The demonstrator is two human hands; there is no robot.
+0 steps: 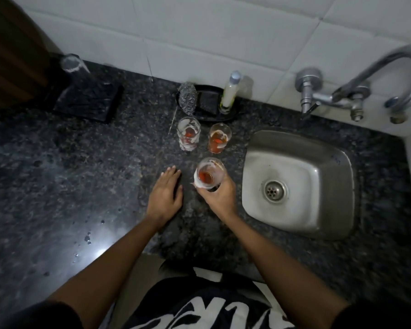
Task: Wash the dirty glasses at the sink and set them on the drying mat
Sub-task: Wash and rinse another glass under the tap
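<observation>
I see the dark speckled counter (57, 174) filling most of my view, with the steel sink (297, 184) sunk into it on the right and the tap (377, 74) arching over from the tiled wall. Both of my forearms reach forward from the bottom edge, angled slightly inward. At the far left the drying mat (88, 100) lies dark and square, with one clear glass (70, 64) standing on it. A black tray (209, 103) against the wall holds a steel scrubber (188, 98) and a soap bottle (229, 93).

My left hand (165, 198) lies palm down on the counter, fingers spread flat and gripping nothing. My right hand (220, 193) is just beside it, fingers wrapped around a dirty glass (209, 173) with reddish residue in the bottom; the glass tilts a little and sits just left of the sink rim. Two more dirty glasses (189, 134) stand upright side by side beyond it, near the tray, both with orange dregs.
</observation>
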